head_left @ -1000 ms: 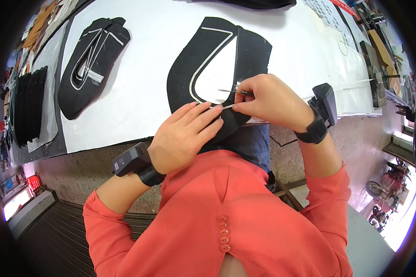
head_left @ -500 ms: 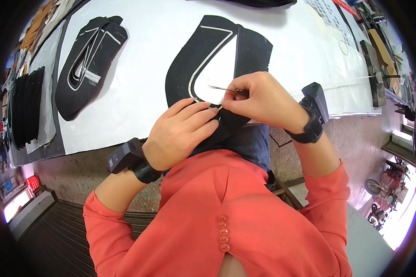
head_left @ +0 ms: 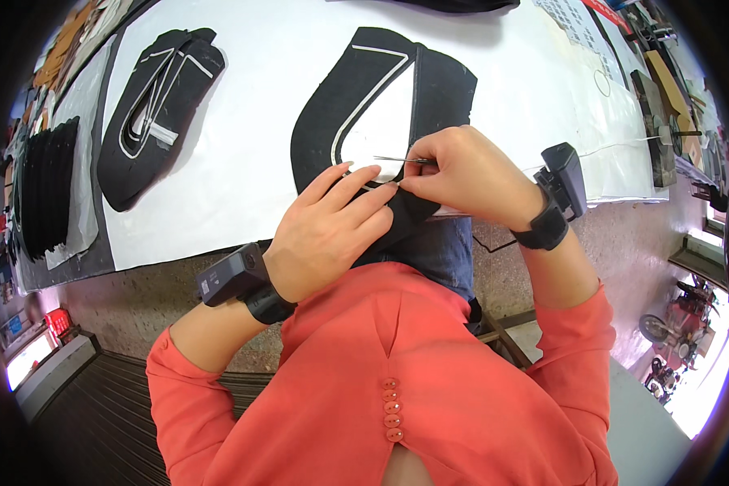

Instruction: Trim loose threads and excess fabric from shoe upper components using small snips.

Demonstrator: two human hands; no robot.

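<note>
Hands meet at the near edge of the counter (head_left: pixel 243 170), over the lower end of a black fabric piece (head_left: pixel 441 89) with white piping. Left hand (head_left: pixel 324 231): fingers extended and laid flat on the fabric, pressing its lower end against the counter edge; nothing is enclosed in this grip. Right hand (head_left: pixel 462 174): fingers closed in a pinch around a thin metal tool (head_left: pixel 401 159), either tweezers or small snips; which one cannot be determined. The tool tip points toward the left edge of the counter and lies over the white piping curve, just beside the left fingertips (head_left: pixel 381 188).

The black fabric piece lies on the white counter cover, extending from the near edge toward the far edge, with its lower end overhanging toward the person's lap. A second black fabric piece (head_left: pixel 158 105) with white piping lies well apart, toward the far left corner. A stack of black parts (head_left: pixel 44 186) sits at the left edge. Each wrist carries a black strapped device (head_left: pixel 227 275).
</note>
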